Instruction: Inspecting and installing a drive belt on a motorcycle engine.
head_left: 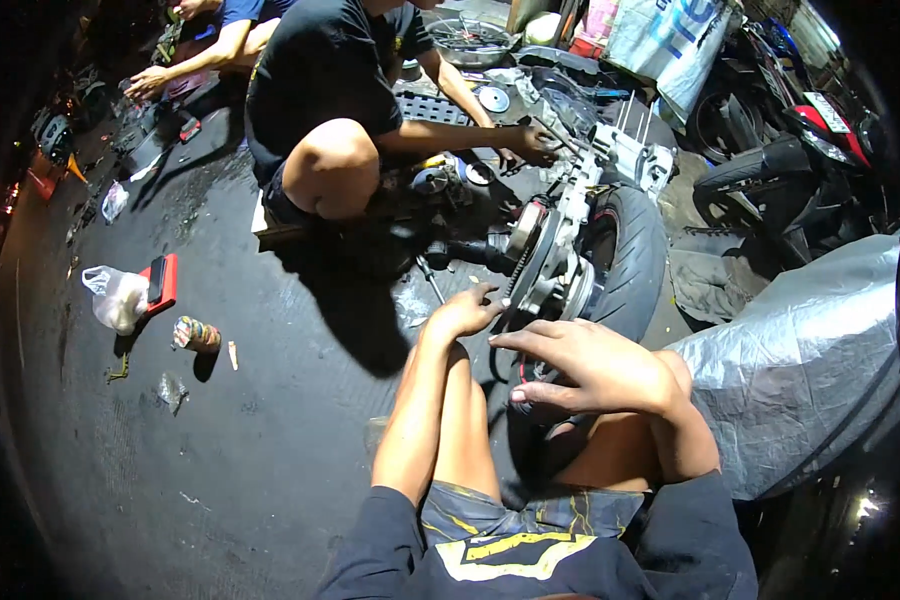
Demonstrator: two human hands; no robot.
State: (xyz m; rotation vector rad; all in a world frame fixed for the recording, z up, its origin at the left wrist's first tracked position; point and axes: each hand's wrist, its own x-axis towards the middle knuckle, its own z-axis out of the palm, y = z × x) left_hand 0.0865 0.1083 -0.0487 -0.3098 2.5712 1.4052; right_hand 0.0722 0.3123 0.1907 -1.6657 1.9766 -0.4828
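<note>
Head view: I sit low, looking down past my knees at an engine (568, 225) with a wheel (638, 270) on it, on the dark floor (270, 470).
Left hand: mine (460, 312), above the left knee; fingers loosely spread, nothing seen in the grasp. Fingertips just beside the near edge of the engine; contact or gap, I cannot tell.
Right hand: mine (602, 368), open over the right knee, back up, thumb apart from the fingers, nothing seen in it. It points left, across the near end of the wheel.
Engine: ahead of both hands, slightly right of the left one. Long axis slants away from me and rightward, near end by my fingertips.
Wheel: upright along the engine's right side, beyond my right hand; its lower part is hidden.
Nearer hand: left to the engine's near edge, right to the wheel.
Far end: a co-worker (320, 85) crouches opposite, one hand (535, 145) at the engine's top; grip unclear.
Screwdriver: or something like it (426, 268), just past my left hand.
Left floor: plastic bag (120, 300), phone (157, 278), can (197, 335), all well apart from me.
Right side: silver cover (800, 350) by my right knee.
</note>
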